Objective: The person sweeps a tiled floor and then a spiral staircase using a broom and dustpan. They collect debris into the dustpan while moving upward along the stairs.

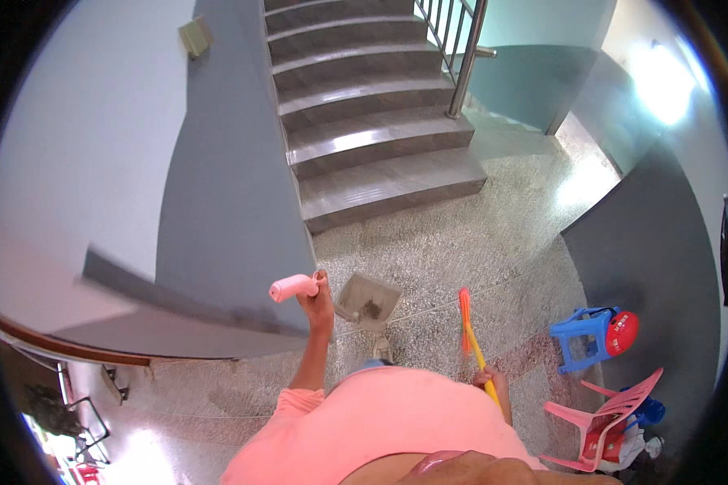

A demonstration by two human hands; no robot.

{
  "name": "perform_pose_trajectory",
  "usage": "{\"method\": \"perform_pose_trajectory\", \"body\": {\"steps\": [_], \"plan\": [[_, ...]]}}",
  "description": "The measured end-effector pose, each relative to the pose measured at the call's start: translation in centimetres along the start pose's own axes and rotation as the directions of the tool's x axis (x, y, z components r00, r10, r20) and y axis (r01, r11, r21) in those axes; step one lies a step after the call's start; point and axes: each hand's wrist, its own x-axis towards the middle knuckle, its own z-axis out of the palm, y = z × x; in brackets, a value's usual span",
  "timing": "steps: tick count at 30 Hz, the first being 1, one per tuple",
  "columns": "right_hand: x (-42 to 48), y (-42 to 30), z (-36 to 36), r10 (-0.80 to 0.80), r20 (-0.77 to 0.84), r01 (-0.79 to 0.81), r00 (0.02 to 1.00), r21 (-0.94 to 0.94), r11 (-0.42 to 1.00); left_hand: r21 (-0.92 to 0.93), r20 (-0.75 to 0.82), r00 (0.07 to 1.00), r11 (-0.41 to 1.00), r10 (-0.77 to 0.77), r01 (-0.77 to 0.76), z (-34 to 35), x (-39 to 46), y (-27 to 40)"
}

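Note:
My left hand (pixel 319 309) is closed around a pink plastic handle (pixel 292 287), which has a small loop near my fingers. Just right of that hand, a greyish dustpan (pixel 379 294) rests on the speckled floor with some dark dirt inside. Whether the pink handle joins the dustpan is not plain to see. On my other side, my right hand (pixel 496 383) grips the yellow stick of a broom (pixel 477 348). Its orange bristle head points away from me, over the floor to the right of the dustpan.
Ahead rises a grey stone staircase (pixel 388 176) with a metal railing (pixel 468 66). A grey-and-white wall (pixel 230 200) runs along my left. To the right stand a blue plastic stool (pixel 573 339) bearing a red helmet (pixel 622 333), and a pink plastic chair (pixel 606 415) with bags.

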Motion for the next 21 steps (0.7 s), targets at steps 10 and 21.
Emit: {"method": "perform_pose_trajectory", "body": {"steps": [10, 21], "plan": [[10.9, -10.8, 20.0, 0.096, 0.056, -0.095, 0.994, -0.027, 0.995, 0.054, -0.210, 0.978, 0.998, -0.004, 0.015, 7.3, 16.0, -2.5], [34.2, -26.5, 57.2, -0.324, 0.167, 0.357, 0.931, -0.595, 0.720, 0.314, -0.432, 0.901, 0.942, 0.028, 0.121, 12.6, 31.2, -4.6]]}}
